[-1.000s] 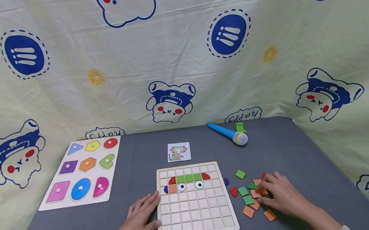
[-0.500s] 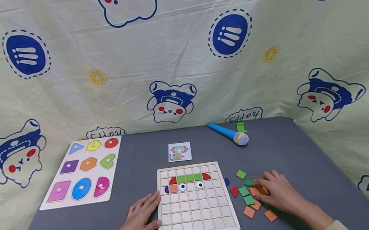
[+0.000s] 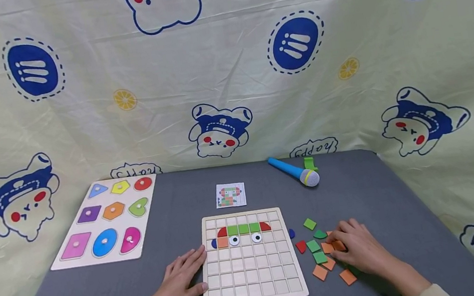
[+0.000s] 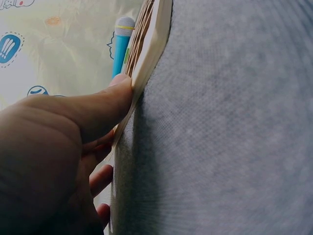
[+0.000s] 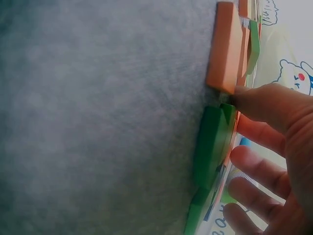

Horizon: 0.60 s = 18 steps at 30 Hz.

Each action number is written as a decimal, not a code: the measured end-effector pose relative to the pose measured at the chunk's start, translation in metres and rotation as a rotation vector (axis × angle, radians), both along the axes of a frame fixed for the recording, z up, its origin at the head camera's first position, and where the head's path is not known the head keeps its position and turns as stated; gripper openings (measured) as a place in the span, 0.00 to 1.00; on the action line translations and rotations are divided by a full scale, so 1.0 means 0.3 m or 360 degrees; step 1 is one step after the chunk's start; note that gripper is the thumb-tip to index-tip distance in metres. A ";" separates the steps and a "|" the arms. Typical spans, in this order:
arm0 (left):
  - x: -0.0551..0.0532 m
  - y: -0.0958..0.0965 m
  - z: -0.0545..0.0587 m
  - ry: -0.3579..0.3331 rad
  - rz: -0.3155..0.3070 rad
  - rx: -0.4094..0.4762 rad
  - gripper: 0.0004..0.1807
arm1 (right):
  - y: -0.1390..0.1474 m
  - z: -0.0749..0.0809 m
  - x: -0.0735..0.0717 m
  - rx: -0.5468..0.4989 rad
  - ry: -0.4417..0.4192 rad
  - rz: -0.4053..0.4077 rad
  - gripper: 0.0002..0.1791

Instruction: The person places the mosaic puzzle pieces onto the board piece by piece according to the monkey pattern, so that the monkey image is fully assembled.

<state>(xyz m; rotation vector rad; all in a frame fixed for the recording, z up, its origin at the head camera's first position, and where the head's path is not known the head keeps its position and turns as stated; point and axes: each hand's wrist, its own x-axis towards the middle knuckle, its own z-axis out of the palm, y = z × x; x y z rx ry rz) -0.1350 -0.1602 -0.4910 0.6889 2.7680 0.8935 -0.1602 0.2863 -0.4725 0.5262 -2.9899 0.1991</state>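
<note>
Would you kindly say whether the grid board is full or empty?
Partly filled: the grid board has pieces in two upper rows; lower rows are bare.

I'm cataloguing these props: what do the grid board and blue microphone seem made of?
Grid board: likely wood, matte, from its pale tan edge. Blue microphone: probably smooth plastic, given its evenly coloured handle; its grey head could be metal or plastic.

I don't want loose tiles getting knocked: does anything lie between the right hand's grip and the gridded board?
Yes: beside the gridded board lies a red piece, then two green squares and orange squares before the right hand's grip.
</note>
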 end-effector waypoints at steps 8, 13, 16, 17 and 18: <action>-0.001 0.001 -0.004 -0.0008 0.0002 0.0001 0.38 | -0.005 0.001 -0.002 -0.0031 0.0028 0.0017 0.11; 0.001 0.002 0.004 -0.0004 -0.0007 0.0008 0.38 | -0.041 0.019 -0.003 -0.0108 0.0054 0.0063 0.10; 0.000 0.003 0.007 -0.0008 -0.0003 0.0006 0.38 | -0.080 0.032 -0.009 -0.0138 0.0047 0.0099 0.10; 0.001 0.003 0.007 -0.0006 -0.0002 0.0008 0.38 | -0.094 0.036 -0.012 -0.0156 0.0040 0.0117 0.10; 0.001 0.003 0.007 0.0000 -0.0002 0.0006 0.37 | -0.109 0.039 -0.014 -0.0169 0.0034 0.0130 0.10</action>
